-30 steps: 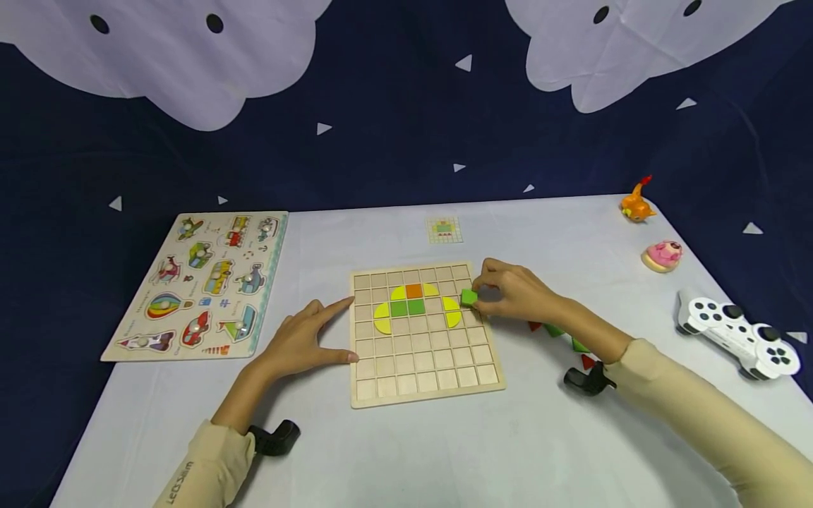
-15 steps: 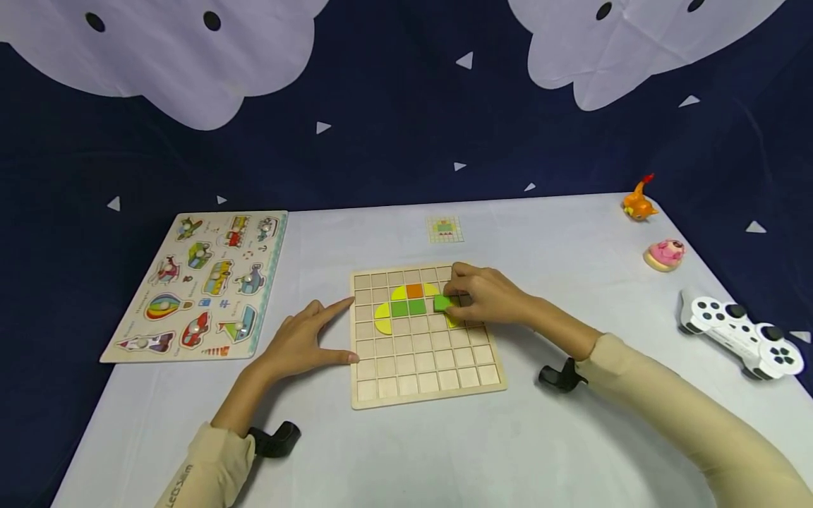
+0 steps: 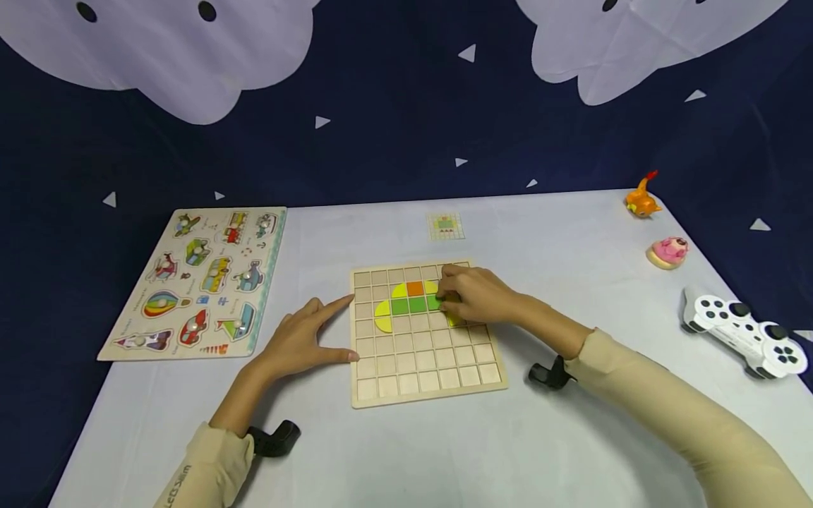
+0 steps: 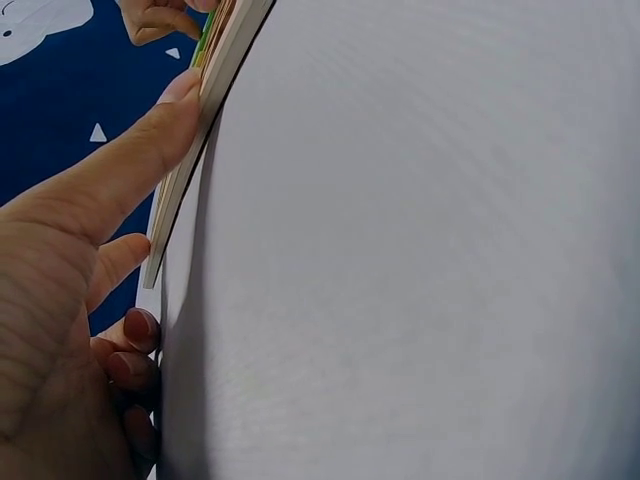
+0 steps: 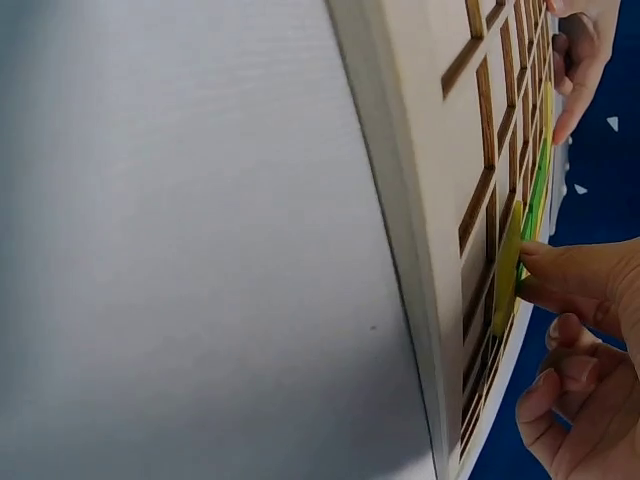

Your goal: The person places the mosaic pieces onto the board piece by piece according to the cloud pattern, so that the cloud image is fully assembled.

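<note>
On the far half of the wooden grid board (image 3: 419,363), I see the green square block (image 3: 433,303) at the right end of a row, beside two matching green squares (image 3: 417,305). The right hand (image 3: 479,295) pinches it between thumb and fingertip, and my right wrist camera shows its other fingers curled. Above that row sits an orange square (image 3: 415,288) flanked by two small yellow pieces (image 3: 399,290). A rounded yellow piece (image 3: 384,316) lies to the row's left; another, the yellow end piece (image 5: 508,270), is partly covered by the right hand in my head view. At the board's left edge, I have the left hand (image 3: 298,343) spread, index finger and thumb extended and touching the rim. Just beyond the board lies a small pattern card (image 3: 447,226); left of the board, a vehicle peg puzzle (image 3: 209,282). Well right of the board are a white game controller (image 3: 743,335), a pink figurine (image 3: 670,252) and an orange toy (image 3: 643,204).
</note>
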A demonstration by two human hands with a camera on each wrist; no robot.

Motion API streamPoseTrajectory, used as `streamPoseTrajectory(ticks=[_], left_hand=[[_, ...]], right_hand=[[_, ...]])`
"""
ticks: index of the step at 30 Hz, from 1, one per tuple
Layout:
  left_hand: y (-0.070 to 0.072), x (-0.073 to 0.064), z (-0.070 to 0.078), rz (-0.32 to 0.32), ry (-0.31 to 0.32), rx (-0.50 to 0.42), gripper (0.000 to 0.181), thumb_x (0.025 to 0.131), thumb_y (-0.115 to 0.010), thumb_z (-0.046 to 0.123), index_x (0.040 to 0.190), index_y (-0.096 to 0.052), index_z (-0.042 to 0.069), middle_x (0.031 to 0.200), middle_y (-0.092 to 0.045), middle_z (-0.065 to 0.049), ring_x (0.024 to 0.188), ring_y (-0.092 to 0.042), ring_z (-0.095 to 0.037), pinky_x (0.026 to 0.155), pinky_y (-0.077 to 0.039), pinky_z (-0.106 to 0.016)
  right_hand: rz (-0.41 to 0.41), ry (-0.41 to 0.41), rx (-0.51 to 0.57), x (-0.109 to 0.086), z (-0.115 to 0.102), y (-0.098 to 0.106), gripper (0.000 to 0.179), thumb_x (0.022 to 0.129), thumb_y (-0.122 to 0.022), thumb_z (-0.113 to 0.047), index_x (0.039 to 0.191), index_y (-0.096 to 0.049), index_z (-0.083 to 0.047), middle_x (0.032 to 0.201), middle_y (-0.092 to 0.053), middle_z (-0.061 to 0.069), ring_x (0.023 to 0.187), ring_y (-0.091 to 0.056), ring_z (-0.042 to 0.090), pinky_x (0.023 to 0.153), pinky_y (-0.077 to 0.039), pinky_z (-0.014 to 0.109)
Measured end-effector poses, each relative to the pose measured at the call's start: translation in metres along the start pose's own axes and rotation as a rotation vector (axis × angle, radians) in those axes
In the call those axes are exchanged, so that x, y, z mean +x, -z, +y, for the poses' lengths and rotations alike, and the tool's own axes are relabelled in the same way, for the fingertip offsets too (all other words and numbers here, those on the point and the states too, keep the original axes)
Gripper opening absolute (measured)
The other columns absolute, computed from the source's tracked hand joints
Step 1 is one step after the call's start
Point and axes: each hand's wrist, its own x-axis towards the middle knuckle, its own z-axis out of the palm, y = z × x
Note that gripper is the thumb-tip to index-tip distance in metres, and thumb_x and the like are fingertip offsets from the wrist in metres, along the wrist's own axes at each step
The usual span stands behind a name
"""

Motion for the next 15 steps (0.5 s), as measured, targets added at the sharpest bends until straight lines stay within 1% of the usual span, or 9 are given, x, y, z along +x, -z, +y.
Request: streamPoseTrajectory(ticks=[4, 7, 10, 12, 13, 15], left_hand=[[0.0, 0.0, 0.002, 0.001, -0.001, 0.001, 0.1, 0.067, -0.084, 0.06, 0.152, -0.042, 0.025, 0.084, -0.044, -0.002, 0.066, -0.034, -0.016, 0.066, -0.028, -0.032], [-0.001, 0.0, 0.002, -0.002, 0.003, 0.002, 0.101, 0.067, -0.084, 0.059, 0.152, -0.042, 0.025, 0.084, -0.044, -0.002, 0.066, -0.034, -0.016, 0.066, -0.028, -0.032], [-0.002, -0.001, 0.002, -0.006, 0.009, 0.001, 0.101, 0.067, -0.084, 0.06, 0.152, -0.042, 0.025, 0.084, -0.044, -0.002, 0.066, -0.034, -0.016, 0.067, -0.028, -0.032], [-0.002, -0.001, 0.002, -0.006, 0.012, 0.0, 0.101, 0.067, -0.084, 0.06, 0.152, -0.042, 0.025, 0.085, -0.044, -0.002, 0.066, -0.035, -0.016, 0.067, -0.028, -0.032], [-0.002, -0.001, 0.002, -0.005, 0.012, 0.0, 0.101, 0.067, -0.084, 0.06, 0.152, -0.042, 0.025, 0.085, -0.044, -0.002, 0.067, -0.035, -0.016, 0.067, -0.028, -0.033], [-0.001, -0.001, 0.003, -0.004, 0.013, 0.002, 0.101, 0.067, -0.084, 0.06, 0.152, -0.042, 0.025, 0.085, -0.045, -0.002, 0.067, -0.035, -0.016, 0.068, -0.028, -0.033]], right_hand=[[-0.019, -0.034, 0.012, 0.0, -0.002, 0.002, 0.01, 0.087, -0.075, -0.015, 0.094, -0.075, -0.007, 0.083, -0.057, 0.0, 0.07, -0.046, 0.011, 0.063, -0.039, 0.027], [-0.032, -0.047, 0.01, -0.002, -0.003, 0.005, 0.015, 0.088, -0.075, -0.018, 0.099, -0.076, -0.008, 0.086, -0.057, 0.0, 0.072, -0.048, 0.011, 0.064, -0.041, 0.027], [-0.008, -0.067, 0.024, -0.006, -0.003, 0.01, 0.021, 0.088, -0.076, -0.021, 0.105, -0.076, -0.008, 0.092, -0.059, 0.001, 0.076, -0.054, 0.012, 0.068, -0.046, 0.029], [0.019, -0.083, 0.038, -0.012, -0.001, 0.014, 0.023, 0.088, -0.076, -0.022, 0.106, -0.076, -0.008, 0.094, -0.06, 0.001, 0.078, -0.057, 0.014, 0.07, -0.047, 0.031], [0.035, -0.093, 0.048, -0.016, 0.001, 0.017, 0.024, 0.087, -0.077, -0.022, 0.106, -0.076, -0.007, 0.095, -0.061, 0.002, 0.079, -0.058, 0.015, 0.071, -0.048, 0.031], [0.058, -0.105, 0.048, -0.024, 0.006, 0.023, 0.023, 0.087, -0.077, -0.02, 0.106, -0.077, -0.007, 0.092, -0.06, 0.002, 0.077, -0.056, 0.017, 0.069, -0.046, 0.032]])
